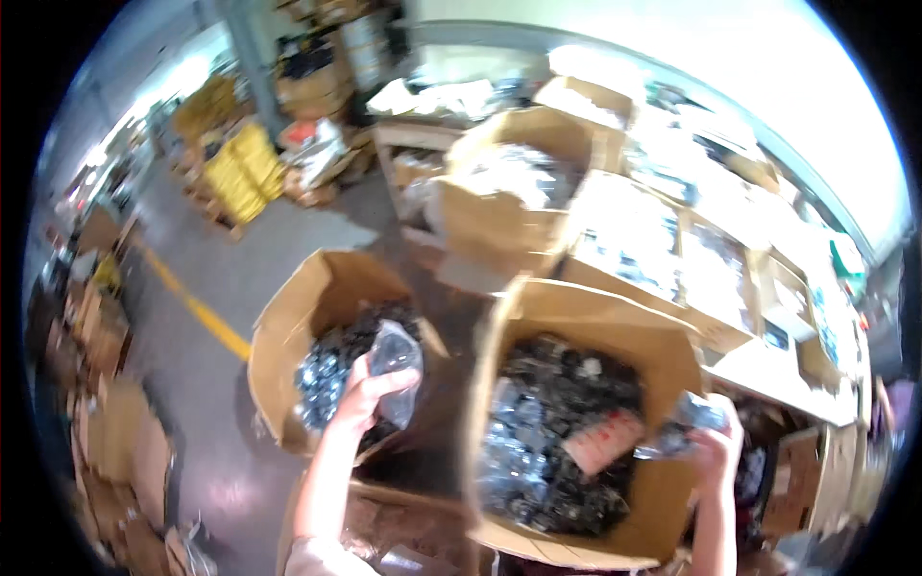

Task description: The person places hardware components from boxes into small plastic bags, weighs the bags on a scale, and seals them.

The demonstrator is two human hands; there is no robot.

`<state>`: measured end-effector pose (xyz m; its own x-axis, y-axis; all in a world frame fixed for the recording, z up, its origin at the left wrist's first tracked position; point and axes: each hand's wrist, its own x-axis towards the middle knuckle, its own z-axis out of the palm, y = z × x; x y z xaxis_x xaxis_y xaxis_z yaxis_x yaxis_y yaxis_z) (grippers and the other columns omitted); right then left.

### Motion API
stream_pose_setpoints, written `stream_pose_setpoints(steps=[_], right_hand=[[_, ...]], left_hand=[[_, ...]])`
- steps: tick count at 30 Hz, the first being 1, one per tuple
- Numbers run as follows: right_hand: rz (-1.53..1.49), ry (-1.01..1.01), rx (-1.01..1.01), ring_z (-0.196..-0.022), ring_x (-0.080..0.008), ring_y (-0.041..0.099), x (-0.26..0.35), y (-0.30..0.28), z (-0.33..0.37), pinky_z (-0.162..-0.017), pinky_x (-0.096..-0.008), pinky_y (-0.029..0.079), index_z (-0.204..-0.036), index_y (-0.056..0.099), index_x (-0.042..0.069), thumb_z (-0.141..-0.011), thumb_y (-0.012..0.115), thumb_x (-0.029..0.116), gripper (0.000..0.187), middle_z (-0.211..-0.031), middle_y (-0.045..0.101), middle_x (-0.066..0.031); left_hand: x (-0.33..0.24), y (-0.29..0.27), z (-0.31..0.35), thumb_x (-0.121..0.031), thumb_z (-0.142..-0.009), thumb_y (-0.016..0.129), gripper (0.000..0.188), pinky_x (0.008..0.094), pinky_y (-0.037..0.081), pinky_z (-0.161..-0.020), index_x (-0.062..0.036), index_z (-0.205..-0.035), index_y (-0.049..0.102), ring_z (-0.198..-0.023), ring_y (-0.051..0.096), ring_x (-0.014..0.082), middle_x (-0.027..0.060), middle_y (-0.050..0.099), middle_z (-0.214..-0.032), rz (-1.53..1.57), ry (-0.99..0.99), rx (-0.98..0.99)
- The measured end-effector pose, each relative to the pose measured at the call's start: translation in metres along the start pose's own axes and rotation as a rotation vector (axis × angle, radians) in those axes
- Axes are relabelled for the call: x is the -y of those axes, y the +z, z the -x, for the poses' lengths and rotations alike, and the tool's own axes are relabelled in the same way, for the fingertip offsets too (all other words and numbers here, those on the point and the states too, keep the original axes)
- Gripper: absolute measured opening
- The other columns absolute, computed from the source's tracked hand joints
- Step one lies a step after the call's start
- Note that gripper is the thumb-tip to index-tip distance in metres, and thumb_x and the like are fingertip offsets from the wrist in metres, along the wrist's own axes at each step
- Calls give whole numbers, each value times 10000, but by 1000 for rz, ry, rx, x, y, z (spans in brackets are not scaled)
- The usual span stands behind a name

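Observation:
My left hand (363,392) is closed on a clear plastic bag (394,357) with something dark inside. It is held above the left cardboard box (276,360), which holds dark pieces and shiny clear bags. On the right, my right hand (722,444) grips another clear plastic bag (693,415) at the right wall of a larger cardboard box (595,305). Many small black parts (567,379) fill that box, with shiny clear bags (514,446) along its left side. A pinkish-white printed packet (603,442) lies on top of the parts. What exactly the bags contain is too blurred to tell.
Another open carton (461,211) of clear bags stands behind. A bench with cartons of bagged goods (629,235) runs along the right. Yellow sacks (245,173) are stacked at the far left, beyond a yellow floor line (206,317). Flattened cardboard (125,442) lies at left.

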<state>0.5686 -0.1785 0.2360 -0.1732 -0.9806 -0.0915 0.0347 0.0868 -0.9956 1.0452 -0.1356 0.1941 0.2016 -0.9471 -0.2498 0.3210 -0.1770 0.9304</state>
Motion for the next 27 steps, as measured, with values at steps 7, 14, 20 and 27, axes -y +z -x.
stream_pose_setpoints(steps=[7, 14, 20, 27], right_hand=[[-338, 80, 306, -817, -118, 602, 35, -89, 60, -730, -274, 503, -1063, 534, 54, -816, 738, 49, 320, -935, 610, -36], [-444, 100, 183, -808, -78, 587, 27, -295, 118, -723, -219, 439, -1094, 556, 78, -870, 683, 237, 303, -935, 622, -9], [-563, 114, -18, -899, -102, 613, 19, -435, 151, -826, -260, 484, -1132, 544, 63, -946, 597, 216, 247, -1029, 636, -37], [-499, -43, -319, -881, -74, 584, 2, -507, 158, -784, -233, 483, -1153, 494, 59, -955, 609, 161, 251, -1018, 616, -36]], left_hand=[[-29, 229, 90, -570, -894, 598, 727, 297, 566, -624, 43, -1271, 488, -702, 670, 181, 116, 654, -827, 148, -48, 604], [83, 437, 166, -461, -900, 532, 558, 451, 513, -837, 32, -1161, 570, -1071, 616, 322, 209, 610, -1182, 619, -727, 764], [168, 592, 238, -349, -963, 442, 430, 447, 348, -1107, -59, -900, 752, -1363, 388, 280, 120, 350, -1541, 885, -932, 848], [234, 701, 251, -379, -999, 468, 409, 524, 380, -1076, -35, -1122, 652, -1272, 482, 351, 184, 500, -1395, 751, -1129, 653]])
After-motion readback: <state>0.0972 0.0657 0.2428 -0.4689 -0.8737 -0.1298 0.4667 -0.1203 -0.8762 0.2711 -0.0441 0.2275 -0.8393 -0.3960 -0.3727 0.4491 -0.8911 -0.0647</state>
